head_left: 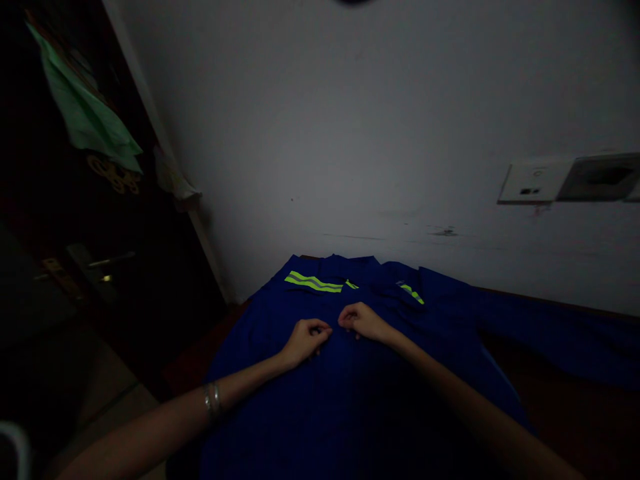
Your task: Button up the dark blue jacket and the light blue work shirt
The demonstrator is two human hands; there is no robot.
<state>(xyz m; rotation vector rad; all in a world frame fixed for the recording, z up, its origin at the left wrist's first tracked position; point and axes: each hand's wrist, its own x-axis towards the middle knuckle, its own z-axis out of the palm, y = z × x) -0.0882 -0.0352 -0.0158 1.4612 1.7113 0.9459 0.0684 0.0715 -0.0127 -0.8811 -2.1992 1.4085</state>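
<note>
A blue work jacket (pixel 300 387) lies spread out in front of me, its collar end towards the wall. Yellow-green reflective strips (pixel 314 283) cross its chest. Over the middle of the jacket front, my left hand (pixel 306 340) is closed in a pinch, thumb and forefinger together. Just to its right and slightly farther away, my right hand (pixel 363 321) is closed too, fingers curled and fingertips pressed together. A small gap separates the two hands. Whatever lies between either hand's fingertips is too dark and small to make out.
Behind the jacket rises a pale wall (pixel 320 133) with scuff marks and a socket panel (pixel 537 181) at right. On the left stands a dark door (pixel 165 267) with a metal handle (pixel 113 260) and a hanging green cloth (pixel 85 110). One jacket sleeve (pixel 550 337) stretches right.
</note>
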